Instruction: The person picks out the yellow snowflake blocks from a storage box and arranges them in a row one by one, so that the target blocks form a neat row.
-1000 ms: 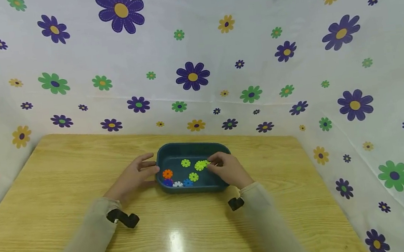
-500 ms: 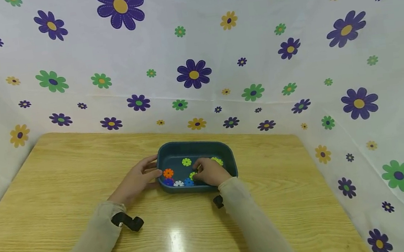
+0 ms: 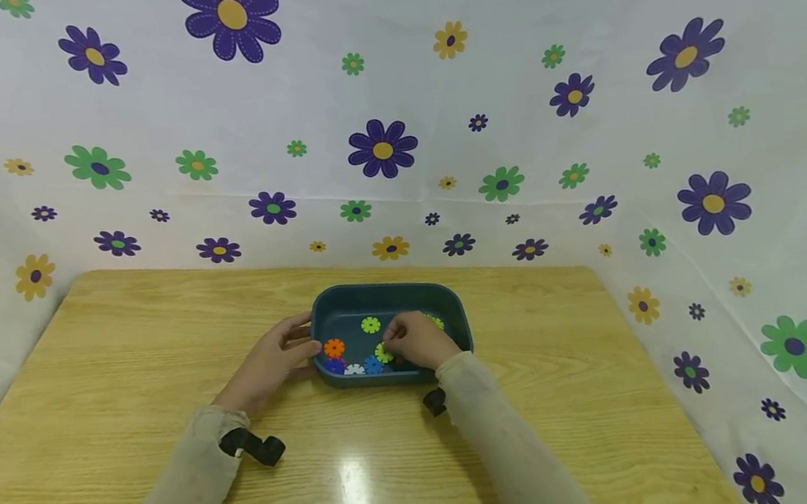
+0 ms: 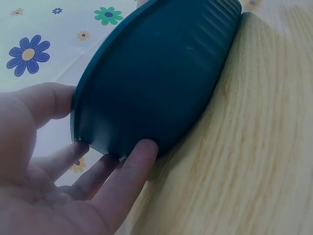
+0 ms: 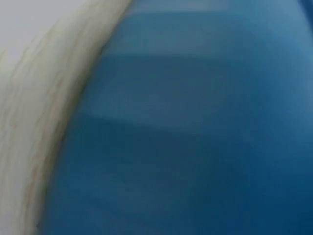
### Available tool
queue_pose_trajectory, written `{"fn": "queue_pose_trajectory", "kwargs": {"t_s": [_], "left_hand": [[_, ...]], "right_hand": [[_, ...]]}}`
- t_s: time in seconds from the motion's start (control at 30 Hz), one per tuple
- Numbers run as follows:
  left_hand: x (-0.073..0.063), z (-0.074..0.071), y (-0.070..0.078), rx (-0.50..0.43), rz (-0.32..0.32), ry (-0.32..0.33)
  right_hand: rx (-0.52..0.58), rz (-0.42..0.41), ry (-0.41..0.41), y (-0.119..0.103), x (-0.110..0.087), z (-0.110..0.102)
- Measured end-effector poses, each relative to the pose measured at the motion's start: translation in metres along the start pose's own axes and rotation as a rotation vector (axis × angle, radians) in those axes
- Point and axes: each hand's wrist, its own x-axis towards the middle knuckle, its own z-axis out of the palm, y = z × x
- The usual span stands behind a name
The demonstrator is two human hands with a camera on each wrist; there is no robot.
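A dark teal plastic tray [image 3: 359, 381] stands on the wooden table, with several flower-shaped plastic discs inside. My left hand [image 3: 271, 361] holds its left end, thumb at the rim and fingers against the outer wall, as the left wrist view shows with the tray [image 4: 146, 73]. My right hand [image 3: 420, 341] reaches into the tray, thumb and fingertips pinching at a yellow-green disc [image 3: 382, 354]. An orange disc [image 3: 335, 348], a white disc [image 3: 354, 370], a blue disc [image 3: 374, 365] and a dark purple disc [image 3: 334, 366] lie towards the left. The right hand partly covers more yellow-green discs [image 3: 436, 322].
The light wooden table [image 3: 179, 330] extends around the tray. Behind and at the sides hangs a white cloth [image 3: 399, 93] printed with flowers. In the right wrist view, only the blurred outer wall of the tray [image 5: 171, 122] and some tabletop show.
My right hand has moved left within the tray, from the yellow-green cluster to a single yellow-green disc, and has stayed there over the last half second. My left hand has closed in on the tray's end.
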Motion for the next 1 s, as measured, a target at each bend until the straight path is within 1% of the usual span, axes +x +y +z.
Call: {"fn": "queue_pose_trajectory", "kwargs": {"t_s": [0.07,0.23,0.37,0.47,0.53,0.63,0.73,0.77,0.87,1.0], "left_hand": [[0.0,0.0,0.0,0.0,0.003,0.0],[-0.001,0.001,0.002,0.004,0.005,0.009],[-0.001,0.001,0.003,0.004,0.008,0.01],[-0.001,0.0,0.001,0.004,0.015,0.004],[-0.001,0.0,0.0,0.004,0.017,0.002],[-0.001,0.0,-0.001,0.002,0.019,0.0],[-0.001,0.0,-0.001,0.004,0.02,0.0],[-0.001,0.0,-0.001,0.004,0.022,0.0],[0.0,0.0,-0.001,0.007,0.022,-0.002],[-0.001,0.0,-0.001,0.008,0.022,-0.004]], "right_hand": [[0.041,-0.009,0.007,0.0,-0.002,-0.003],[0.118,-0.038,0.06,0.001,-0.005,-0.018],[0.214,-0.037,0.095,0.004,-0.014,-0.041],[0.296,-0.016,0.104,0.011,-0.024,-0.065],[0.348,0.005,0.105,0.021,-0.031,-0.081],[0.384,0.042,0.14,0.041,-0.039,-0.104],[0.389,0.076,0.19,0.066,-0.044,-0.118],[0.387,0.088,0.204,0.075,-0.045,-0.12],[0.386,0.153,0.21,0.101,-0.046,-0.121],[0.369,0.229,0.184,0.125,-0.042,-0.112]]}}
